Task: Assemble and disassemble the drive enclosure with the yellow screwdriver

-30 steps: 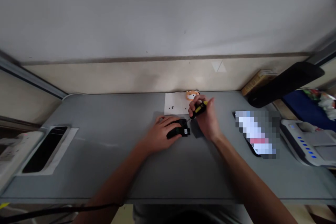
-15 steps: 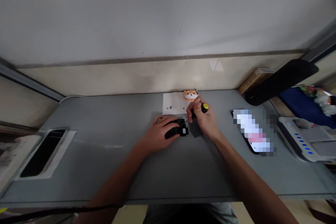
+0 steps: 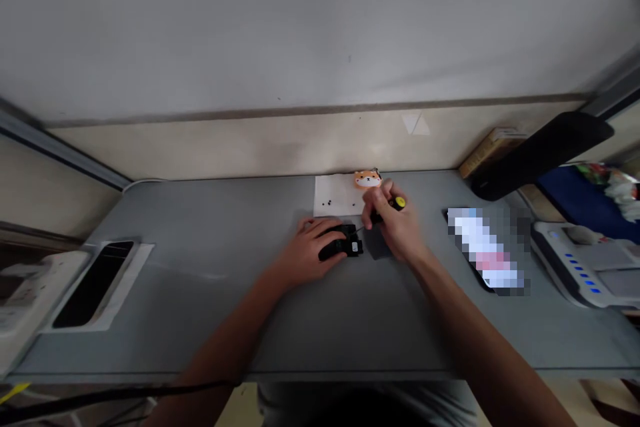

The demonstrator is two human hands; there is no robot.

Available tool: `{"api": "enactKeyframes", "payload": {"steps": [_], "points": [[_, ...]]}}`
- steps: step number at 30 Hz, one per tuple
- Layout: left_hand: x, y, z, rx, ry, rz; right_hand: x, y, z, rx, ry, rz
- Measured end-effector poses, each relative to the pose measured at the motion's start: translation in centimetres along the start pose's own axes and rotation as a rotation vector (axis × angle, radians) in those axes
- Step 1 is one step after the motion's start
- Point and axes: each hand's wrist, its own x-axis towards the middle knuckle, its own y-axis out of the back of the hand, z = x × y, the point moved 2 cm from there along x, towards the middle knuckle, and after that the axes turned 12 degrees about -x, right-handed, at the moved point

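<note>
My left hand [image 3: 316,248] is closed around a small black device [image 3: 332,249], pressing it down on the grey desk. A little white label marks the device's blocky right end. In my right hand [image 3: 395,223] is a screwdriver [image 3: 399,203] with a black and yellow handle, fingers wrapped round it. Its thin shaft slants down to the left, with the tip at the device's right end; the exact contact spot is too small to make out. Just behind, several tiny dark screws [image 3: 328,203] lie on a white sheet of paper [image 3: 340,188].
An orange and white animal-face case [image 3: 368,179] sits at the paper's back right. To the right are a lit phone [image 3: 480,247], a white power strip [image 3: 575,267] and a black cylinder [image 3: 540,153]. A dark phone [image 3: 95,287] lies at the left. The wall borders the desk's back.
The view has shifted slightly, moving everything a little to the right. The screwdriver handle leans somewhat more to the right. Both hands keep their holds.
</note>
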Motion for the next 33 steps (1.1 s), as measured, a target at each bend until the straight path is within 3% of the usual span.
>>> {"api": "enactKeyframes", "payload": {"steps": [11, 20, 26, 33], "points": [[0.0, 0.0, -0.1, -0.001, 0.023, -0.013, 0.0, 0.0, -0.8, 0.031, -0.086, -0.083], [0.1, 0.1, 0.0, 0.002, 0.002, -0.02, -0.1, 0.6, -0.2, -0.33, 0.127, 0.063], [0.0, -0.1, -0.1, -0.002, 0.001, -0.006, -0.6, 0.2, -0.8, -0.455, 0.188, -0.012], [0.1, 0.1, 0.1, -0.046, 0.046, -0.019, -0.3, 0.1, -0.2, -0.162, 0.103, -0.045]]}}
